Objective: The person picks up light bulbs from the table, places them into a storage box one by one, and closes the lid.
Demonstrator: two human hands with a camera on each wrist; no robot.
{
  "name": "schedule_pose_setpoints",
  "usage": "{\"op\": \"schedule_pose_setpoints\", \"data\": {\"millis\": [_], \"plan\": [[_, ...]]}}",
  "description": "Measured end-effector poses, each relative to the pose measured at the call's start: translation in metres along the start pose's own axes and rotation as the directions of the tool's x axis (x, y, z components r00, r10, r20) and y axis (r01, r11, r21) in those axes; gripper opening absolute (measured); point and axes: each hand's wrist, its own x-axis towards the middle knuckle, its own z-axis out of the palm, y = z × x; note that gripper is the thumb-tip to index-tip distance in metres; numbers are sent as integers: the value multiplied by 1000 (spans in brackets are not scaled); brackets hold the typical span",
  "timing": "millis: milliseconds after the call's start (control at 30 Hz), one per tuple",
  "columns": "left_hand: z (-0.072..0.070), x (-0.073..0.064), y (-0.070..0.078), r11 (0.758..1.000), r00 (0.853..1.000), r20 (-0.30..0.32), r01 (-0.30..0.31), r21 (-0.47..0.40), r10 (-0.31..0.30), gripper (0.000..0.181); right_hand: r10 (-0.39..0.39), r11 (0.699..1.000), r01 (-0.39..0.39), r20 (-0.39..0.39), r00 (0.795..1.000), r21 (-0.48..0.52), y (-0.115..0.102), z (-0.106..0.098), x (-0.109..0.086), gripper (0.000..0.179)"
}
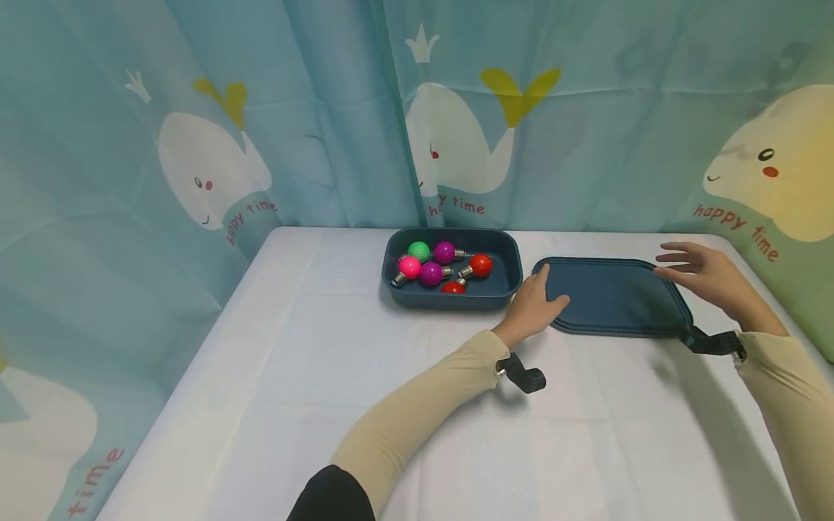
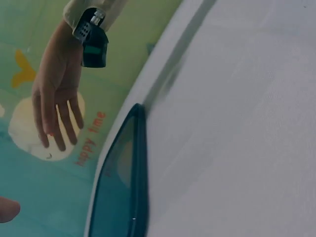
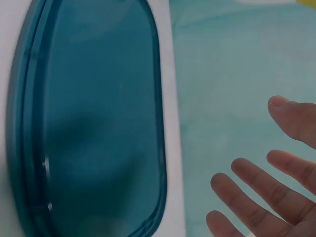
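Observation:
A dark blue rectangular lid with rounded corners lies flat on the table, right of a matching box. My left hand is at the lid's left edge, between it and the box, with index finger and thumb stretched out. Only the left thumb tip shows in the left wrist view. My right hand hovers by the lid's right end, its fingers spread and holding nothing. Inside the box sit several small coloured light bulbs with screw bases, among them a red bulb, a pink bulb and a green bulb.
A white cloth covers the table. Light blue curtains printed with whales hang along the back and both sides. A black wrist mount juts from the left sleeve, and a similar mount is on the right one.

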Motion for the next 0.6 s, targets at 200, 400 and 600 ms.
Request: {"op": "schedule_pose_setpoints", "data": {"millis": [200, 400, 600], "plan": [[7, 5, -7, 999, 999, -4, 50, -14, -50, 65, 57, 998, -57, 44, 997, 3, 21, -1, 0, 58], [12, 12, -12, 994, 994, -10, 106, -19, -106, 64, 97, 995, -99, 77, 992, 18, 45, -2, -4, 59], [16, 17, -13, 986, 987, -8, 160, -39, -160, 64, 162, 986, -166, 105, 981, 27, 61, 1, -6, 62]]}}
